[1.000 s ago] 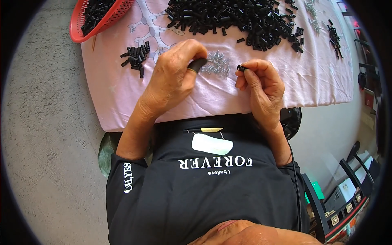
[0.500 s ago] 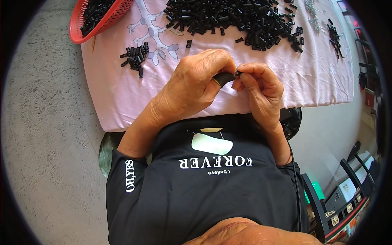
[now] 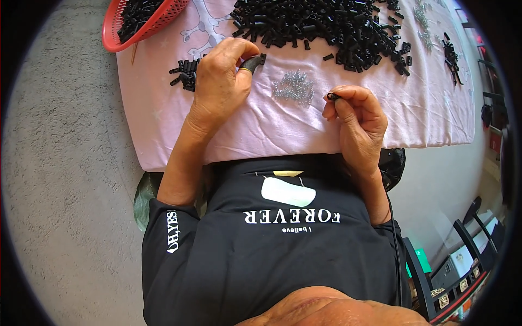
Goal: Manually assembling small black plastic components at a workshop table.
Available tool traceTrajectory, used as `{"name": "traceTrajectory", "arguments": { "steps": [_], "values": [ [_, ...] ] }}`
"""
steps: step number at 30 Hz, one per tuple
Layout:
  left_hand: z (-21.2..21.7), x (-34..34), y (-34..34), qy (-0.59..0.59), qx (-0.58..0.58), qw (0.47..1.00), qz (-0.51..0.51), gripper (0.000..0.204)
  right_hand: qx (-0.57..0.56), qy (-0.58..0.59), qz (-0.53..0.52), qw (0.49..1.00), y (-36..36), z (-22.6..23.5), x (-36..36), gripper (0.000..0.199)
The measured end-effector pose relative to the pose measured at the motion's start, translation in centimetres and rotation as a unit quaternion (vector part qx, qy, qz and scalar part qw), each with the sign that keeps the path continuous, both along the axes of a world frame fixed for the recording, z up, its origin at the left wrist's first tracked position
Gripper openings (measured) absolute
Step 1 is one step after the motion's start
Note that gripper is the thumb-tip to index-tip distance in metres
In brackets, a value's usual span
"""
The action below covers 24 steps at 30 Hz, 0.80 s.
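Observation:
My left hand (image 3: 223,68) reaches over the cloth, its thumb in a black finger cover (image 3: 249,65). Between its thumb and index fingertips is a small black plastic piece (image 3: 263,57), at the cloth's surface. To the right, my right hand (image 3: 363,117) pinches a small black tubular part (image 3: 333,96), its round end showing. Between the two hands lies a patch of tiny silvery metal bits (image 3: 293,88), too fine to name. Partly behind my left hand sits a small group of black pieces (image 3: 186,74).
A large heap of black tubular parts (image 3: 321,27) covers the far side of the pink cloth (image 3: 261,138). At the far left stands a red plastic basket (image 3: 111,32) holding more. Thin black pieces (image 3: 451,60) lie near the right edge, with more silvery bits (image 3: 423,22) beyond.
My hands, together before, have parted. The left has moved left and away to the loose black piece; the right keeps the tubular part. The silvery bits now show between them.

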<state>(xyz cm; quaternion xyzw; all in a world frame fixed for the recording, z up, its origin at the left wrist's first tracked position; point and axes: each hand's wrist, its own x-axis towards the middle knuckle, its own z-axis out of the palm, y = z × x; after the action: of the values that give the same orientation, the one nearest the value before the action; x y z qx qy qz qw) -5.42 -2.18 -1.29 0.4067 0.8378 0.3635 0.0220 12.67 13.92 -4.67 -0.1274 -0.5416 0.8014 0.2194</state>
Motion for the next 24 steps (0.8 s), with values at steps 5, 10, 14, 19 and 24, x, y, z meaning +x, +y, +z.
{"name": "traceTrajectory", "arguments": {
  "steps": [5,10,14,19,24],
  "values": [
    [-0.7,-0.4,0.6,0.066,-0.035,0.996,-0.042,0.025,0.019,0.002,0.002,1.0,0.0,-0.2,-0.1,0.013],
    [0.0,-0.4,0.6,0.017,-0.046,0.997,-0.054,0.023,0.01,0.003,-0.009,1.0,0.0,-0.2,-0.2,0.013],
    [0.5,0.3,0.4,-0.04,-0.007,0.998,-0.04,0.024,0.01,-0.005,-0.01,1.0,-0.1,0.2,-0.2,0.013],
    [0.5,1.3,0.5,-0.254,0.097,0.96,-0.061,0.025,0.024,-0.02,-0.011,0.999,0.0,0.4,-0.2,0.014],
    [1.5,2.7,1.3,-0.427,0.128,0.892,-0.074,0.019,0.023,-0.025,-0.007,0.999,0.0,0.2,-0.2,0.014]
  ]
}}
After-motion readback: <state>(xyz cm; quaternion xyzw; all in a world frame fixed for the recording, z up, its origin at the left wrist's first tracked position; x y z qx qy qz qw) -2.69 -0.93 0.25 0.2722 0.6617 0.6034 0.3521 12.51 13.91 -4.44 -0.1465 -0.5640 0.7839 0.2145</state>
